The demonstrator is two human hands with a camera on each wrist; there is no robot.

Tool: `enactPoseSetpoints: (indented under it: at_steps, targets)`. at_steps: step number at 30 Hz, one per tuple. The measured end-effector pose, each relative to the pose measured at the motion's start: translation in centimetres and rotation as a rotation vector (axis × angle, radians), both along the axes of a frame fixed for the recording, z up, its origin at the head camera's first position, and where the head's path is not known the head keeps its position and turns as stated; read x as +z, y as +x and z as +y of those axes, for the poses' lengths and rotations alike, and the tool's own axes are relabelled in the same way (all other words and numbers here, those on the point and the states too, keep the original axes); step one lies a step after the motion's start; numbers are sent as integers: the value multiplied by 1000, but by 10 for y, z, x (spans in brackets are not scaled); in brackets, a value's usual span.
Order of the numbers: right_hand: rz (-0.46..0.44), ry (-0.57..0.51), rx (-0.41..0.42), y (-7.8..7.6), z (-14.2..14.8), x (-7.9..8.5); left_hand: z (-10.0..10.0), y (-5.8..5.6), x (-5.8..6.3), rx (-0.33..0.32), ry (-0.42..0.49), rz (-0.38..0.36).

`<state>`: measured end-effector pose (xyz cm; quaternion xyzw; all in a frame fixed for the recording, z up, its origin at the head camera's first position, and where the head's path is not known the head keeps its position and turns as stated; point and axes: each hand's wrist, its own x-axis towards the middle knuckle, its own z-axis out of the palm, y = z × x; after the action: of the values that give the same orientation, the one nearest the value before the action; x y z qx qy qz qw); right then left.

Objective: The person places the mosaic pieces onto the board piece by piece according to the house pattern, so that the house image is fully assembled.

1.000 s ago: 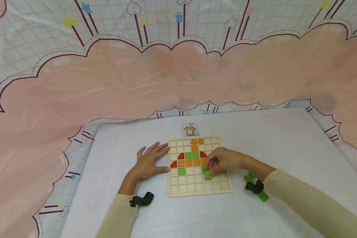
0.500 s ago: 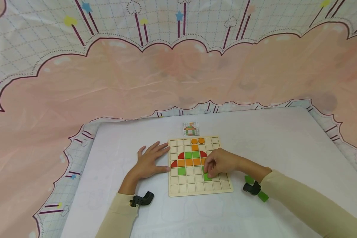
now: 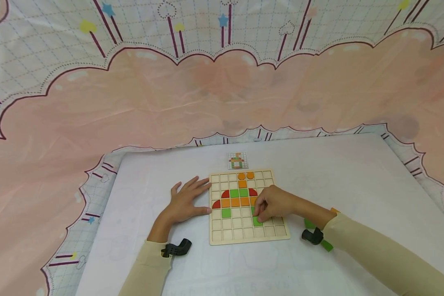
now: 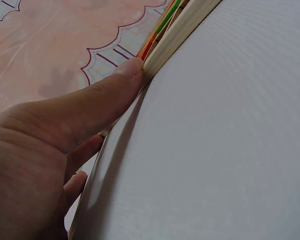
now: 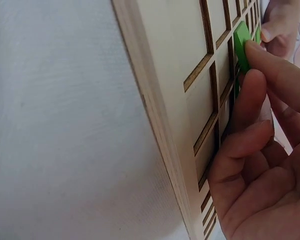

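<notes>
A wooden grid board (image 3: 231,235) lies on the white table, its upper cells partly filled with orange, red and green pieces. My right hand (image 3: 275,201) pinches a green square tile (image 3: 257,222) with thumb and fingertips over a cell in the board's lower right half. The right wrist view shows this tile (image 5: 242,42) tilted, standing partly proud of the grid. On the board's left side, my left hand (image 3: 185,204) rests with fingers spread, thumb and fingertips touching the edge. In the left wrist view, the thumb (image 4: 117,82) presses against the board's side.
Behind the board lies a small picture card (image 3: 238,160) with a coloured grid pattern. Loose green tiles (image 3: 310,224) and an orange piece (image 3: 334,210) lie right of the board, partly hidden by the right forearm. A patterned cloth (image 3: 222,102) hangs beyond the table.
My right hand has brought the green tile slightly down and toward the near cell, straightening it. The right sleeve has shifted a little, uncovering an orange piece. My left hand stays still.
</notes>
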<state>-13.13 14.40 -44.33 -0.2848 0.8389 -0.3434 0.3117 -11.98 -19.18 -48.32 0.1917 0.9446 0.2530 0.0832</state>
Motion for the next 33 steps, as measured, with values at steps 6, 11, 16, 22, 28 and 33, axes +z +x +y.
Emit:
enactPoseSetpoints:
  at_steps: [6, 11, 16, 22, 28, 33]
  targets:
    - [41, 1, 9, 1, 0, -2, 0, 0, 1, -5, 7, 5]
    - [51, -3, 5, 0, 1, -3, 0, 0, 1, -5, 13, 4]
    - [55, -2, 4, 0, 4, -3, 0, 0, 1, -4, 12, 5]
    - [63, 21, 4, -2, 13, 1, 0, 0, 1, -6, 14, 4]
    - [82, 31, 1, -7, 32, 12, 0, 0, 2, -5, 18, 2]
    - [94, 27, 22, -12, 57, 20, 0, 1, 3, 0, 18, -3]
